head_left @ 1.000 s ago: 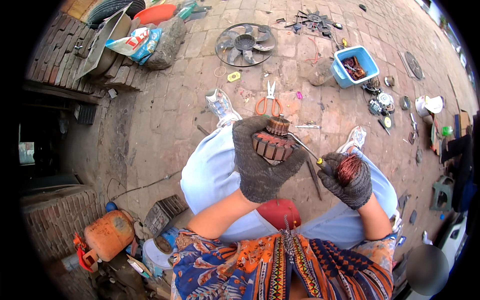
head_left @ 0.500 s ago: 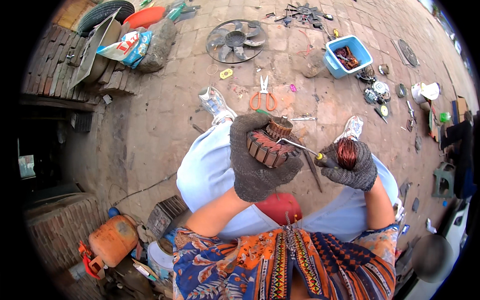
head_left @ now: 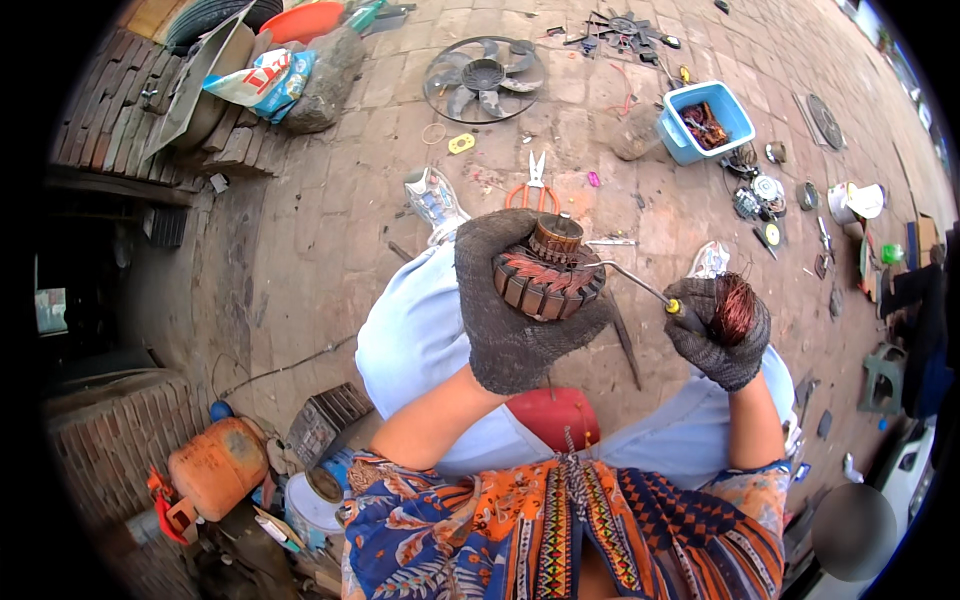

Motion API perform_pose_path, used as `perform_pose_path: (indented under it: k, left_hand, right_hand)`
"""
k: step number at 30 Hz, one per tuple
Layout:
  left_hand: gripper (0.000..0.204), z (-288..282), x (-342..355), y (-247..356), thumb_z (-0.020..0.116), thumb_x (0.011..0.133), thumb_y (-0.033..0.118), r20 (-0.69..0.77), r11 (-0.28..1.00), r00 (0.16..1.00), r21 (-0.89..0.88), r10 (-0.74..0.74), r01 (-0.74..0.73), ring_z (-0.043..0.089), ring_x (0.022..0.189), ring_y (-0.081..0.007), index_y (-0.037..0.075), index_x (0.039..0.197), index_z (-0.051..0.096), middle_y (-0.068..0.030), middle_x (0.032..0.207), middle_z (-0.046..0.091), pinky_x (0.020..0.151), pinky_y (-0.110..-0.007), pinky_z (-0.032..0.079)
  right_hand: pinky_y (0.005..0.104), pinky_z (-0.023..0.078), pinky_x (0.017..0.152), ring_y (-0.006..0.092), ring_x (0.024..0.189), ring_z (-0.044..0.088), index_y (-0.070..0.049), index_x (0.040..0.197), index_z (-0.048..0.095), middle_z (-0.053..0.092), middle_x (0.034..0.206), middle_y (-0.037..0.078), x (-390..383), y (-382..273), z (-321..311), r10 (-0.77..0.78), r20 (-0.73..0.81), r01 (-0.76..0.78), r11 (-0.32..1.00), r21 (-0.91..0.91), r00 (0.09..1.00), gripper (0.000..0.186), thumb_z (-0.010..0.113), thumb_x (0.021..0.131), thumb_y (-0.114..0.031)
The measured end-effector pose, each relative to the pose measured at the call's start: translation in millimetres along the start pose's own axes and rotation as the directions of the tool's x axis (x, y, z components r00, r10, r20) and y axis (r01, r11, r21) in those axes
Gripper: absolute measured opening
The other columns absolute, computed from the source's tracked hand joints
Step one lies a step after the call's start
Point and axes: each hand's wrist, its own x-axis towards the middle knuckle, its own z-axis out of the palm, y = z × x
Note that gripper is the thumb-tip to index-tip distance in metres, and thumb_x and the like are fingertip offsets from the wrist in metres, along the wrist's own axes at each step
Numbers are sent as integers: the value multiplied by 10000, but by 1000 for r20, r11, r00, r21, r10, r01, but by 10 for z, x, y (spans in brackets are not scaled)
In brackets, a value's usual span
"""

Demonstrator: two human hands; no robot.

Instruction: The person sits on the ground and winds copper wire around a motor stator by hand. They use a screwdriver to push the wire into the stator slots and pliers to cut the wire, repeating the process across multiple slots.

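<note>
My left hand (head_left: pixel 500 305), in a dark knitted glove, is wrapped round a motor armature (head_left: pixel 548 285) with copper windings and slotted metal sides. Its commutator (head_left: pixel 556 238) points up and away from me. In my right hand (head_left: pixel 722 345), gloved too, is a hooked metal pick (head_left: pixel 640 283) with a yellow collar; most of its handle is hidden by the fingers. The bent tip reaches the windings at the armature's right side. A bundle of loose copper wire (head_left: pixel 733 308) is also held in the right hand, against the fingers.
Orange-handled snips (head_left: pixel 534 185) lie on the paving beyond my left hand. A fan wheel (head_left: pixel 483 80) is farther off. At the right are a blue tub (head_left: pixel 706 120) of copper scraps and several motor parts (head_left: pixel 765 195). A red seat (head_left: pixel 555 418) shows between my legs.
My right hand has moved right with the pick and wire bundle. The pick's tip has shifted from the middle of the windings to their right side. The armature sits slightly more upright.
</note>
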Motion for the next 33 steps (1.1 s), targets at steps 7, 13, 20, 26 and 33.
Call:
perform_pose_path:
  k: [7,13,20,26,33]
  left_hand:
    - [917,-28,-14,-42,885,545,273,-16,991,998,120,56,-53,497,1038,-208,26,1239,338,-101,1156,455,922,-361,416]
    - [915,-30,44,4,882,545,302,7,994,998,89,65,-66,500,1027,-210,23,1232,347,-101,1150,461,924,-362,410]
    - [852,-46,93,43,875,529,163,104,993,993,-96,-55,65,537,969,-209,4,1189,361,-116,1082,504,856,-338,448]
    - [853,8,61,-14,868,504,128,15,952,981,-238,-194,192,533,966,-209,18,1184,365,-110,1073,499,859,-340,447]
    - [825,-71,25,-112,856,515,136,65,954,965,-144,-255,262,528,974,-210,17,1172,371,-110,1088,496,876,-359,436]
  right_hand:
    - [331,505,691,239,791,643,-78,886,687,666,861,90,7,-30,44,12,6,-12,1000,-16,1000,233,759,680,-161]
    - [334,503,689,242,789,639,-76,874,691,665,875,82,45,-83,60,-19,22,17,995,96,1000,216,757,687,-163]
    - [332,499,682,244,769,632,-103,900,698,663,857,62,37,-47,-22,46,133,-52,998,43,990,243,747,709,-244]
    - [333,502,671,236,761,638,-110,893,698,667,868,51,21,-140,13,25,48,-22,998,-65,999,232,745,710,-242]
    - [333,501,661,230,758,639,-110,899,697,666,867,46,14,-105,13,25,76,-29,999,44,997,244,733,715,-266]
